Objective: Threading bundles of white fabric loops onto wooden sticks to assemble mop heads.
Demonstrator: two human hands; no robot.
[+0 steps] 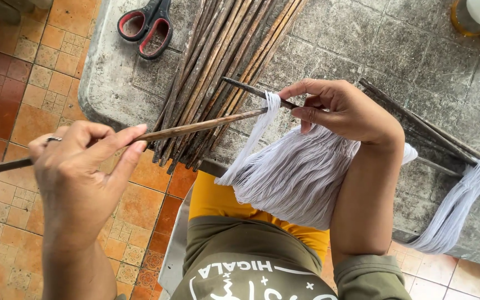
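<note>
You are mid-threading: your left hand [76, 178], lower left, grips a long wooden stick [195, 126] whose tip meets the white yarn loop [270, 105] pinched on a second stick [254, 91] by your right hand [343, 111] at centre, so next, I judge, needs steady aim.

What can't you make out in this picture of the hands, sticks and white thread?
Head view:
- left hand hides the middle of its stick.
- right hand covers where the white thread gathers and its dark stick ends.
- Bundle of sticks: tops cut off by the frame.
- Jars: cropped at the corner.
</note>
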